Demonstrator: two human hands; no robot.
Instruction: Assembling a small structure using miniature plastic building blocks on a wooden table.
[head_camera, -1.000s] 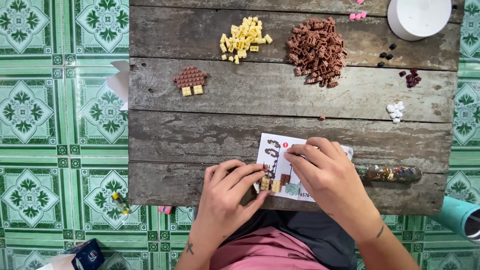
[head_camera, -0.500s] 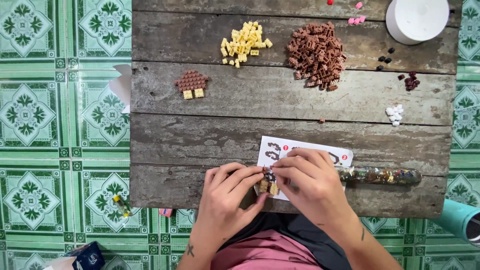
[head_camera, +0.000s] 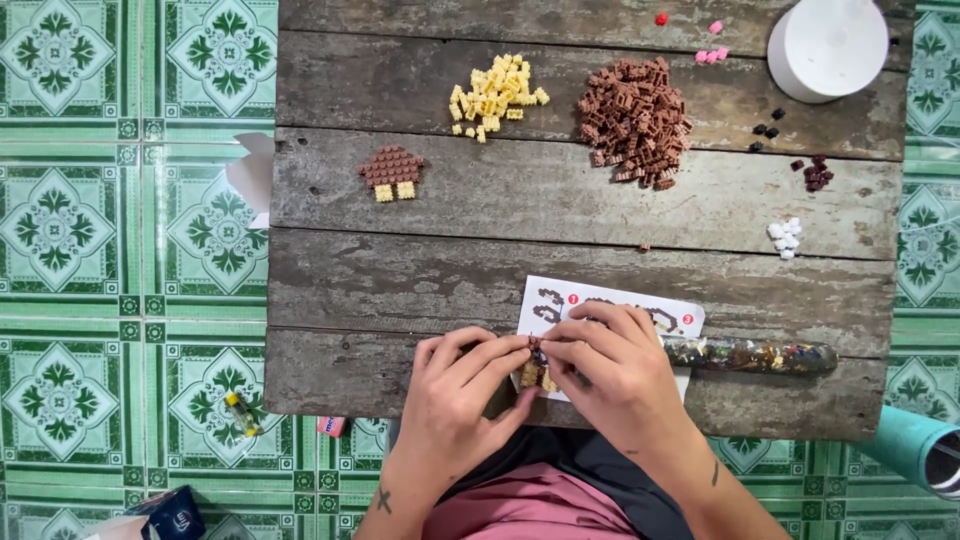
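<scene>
Both hands meet at the near edge of the wooden worktop (head_camera: 420, 290). The left hand (head_camera: 455, 395) and the right hand (head_camera: 620, 375) are closed with the fingertips pinched around a small brick model (head_camera: 535, 372), brown on top and yellow below, which sits just over a white instruction sheet (head_camera: 620, 300). Only a little of the model shows between the fingers.

The model looks very light and stiff, but it is made of many tiny bricks pressed together, so it probably comes apart if it is squeezed at the wrong place. It seems better to hold it by its flat sides with the fingertips, and to press straight, not at an angle.

Just beside the right hand lies a clear tube (head_camera: 750, 353) with mixed coloured pieces, touching the sheet. Farther away there are a pile of yellow bricks (head_camera: 495, 95), a pile of brown bricks (head_camera: 635, 120), a finished brown and yellow piece (head_camera: 392, 172), some white bricks (head_camera: 785, 238), dark bricks (head_camera: 815, 172), pink bricks (head_camera: 712, 52) and a white round container (head_camera: 830, 45). Nothing stands between the hands and these piles. The loose bricks are small and could roll off easily.
</scene>
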